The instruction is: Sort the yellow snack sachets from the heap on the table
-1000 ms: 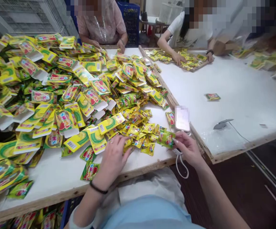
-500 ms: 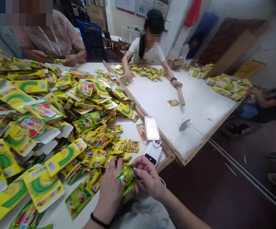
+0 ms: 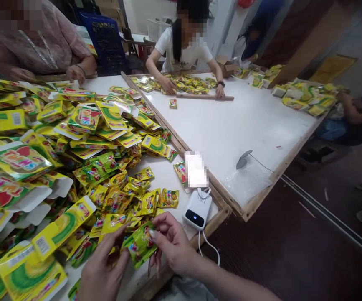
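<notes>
Between my two hands is a green candy packet (image 3: pixel 142 243) with colourful print, held just above the near edge of the table. My right hand (image 3: pixel 173 246) pinches its right end with thumb and fingers. The fingers and thumb of my left hand (image 3: pixel 104 263) are at its left end, curled around it. Just beyond my hands lie several small yellow candy packets (image 3: pixel 116 200) in a loose heap. To the left, a large pile of yellow-and-green cardboard boxes (image 3: pixel 63 221) covers the table, some with white end flaps standing open.
A white power bank (image 3: pixel 197 209) with a cable lies right of my hands, near a wooden edge strip (image 3: pixel 181 146). Across the strip, a co-worker in white holds a wooden bar (image 3: pixel 199 97) against packets. Another person sits at the far left. A fan-shaped grey piece (image 3: pixel 244 159) lies on plastic.
My hands and the green packet have shifted left and slightly down in view, and my left hand has turned. The co-worker's bar has swung crosswise towards the far packets. The camera view has moved.
</notes>
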Motion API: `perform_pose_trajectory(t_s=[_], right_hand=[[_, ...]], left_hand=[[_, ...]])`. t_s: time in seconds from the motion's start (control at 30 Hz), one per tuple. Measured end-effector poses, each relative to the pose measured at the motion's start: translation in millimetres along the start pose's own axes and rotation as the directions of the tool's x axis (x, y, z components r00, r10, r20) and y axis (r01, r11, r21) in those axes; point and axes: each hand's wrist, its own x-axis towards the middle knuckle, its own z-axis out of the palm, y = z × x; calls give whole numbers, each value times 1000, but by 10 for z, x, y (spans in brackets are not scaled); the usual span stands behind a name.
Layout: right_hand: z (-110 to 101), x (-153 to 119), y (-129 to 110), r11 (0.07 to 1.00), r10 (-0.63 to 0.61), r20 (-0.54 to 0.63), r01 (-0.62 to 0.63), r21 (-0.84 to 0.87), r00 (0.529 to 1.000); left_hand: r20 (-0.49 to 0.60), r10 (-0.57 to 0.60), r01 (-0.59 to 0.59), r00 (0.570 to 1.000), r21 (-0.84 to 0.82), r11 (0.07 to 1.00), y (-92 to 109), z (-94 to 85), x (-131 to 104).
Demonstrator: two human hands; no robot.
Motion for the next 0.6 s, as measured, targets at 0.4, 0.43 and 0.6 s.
perform_pose_trajectory(t_s=[0.4,0.43,0.6], right_hand=[[137,67,191,898,-286,-253,166,-407,924],[143,61,194,878,-311,-236,183,-442,920],[165,81,165,839,-364,-249,201,-506,897]], left_hand=[[67,-607,545,792,-525,654,170,251,-120],[69,-614,554,786,-518,652,170,267,-119],[63,-661,593,747,-513,621,168,215,-67]])
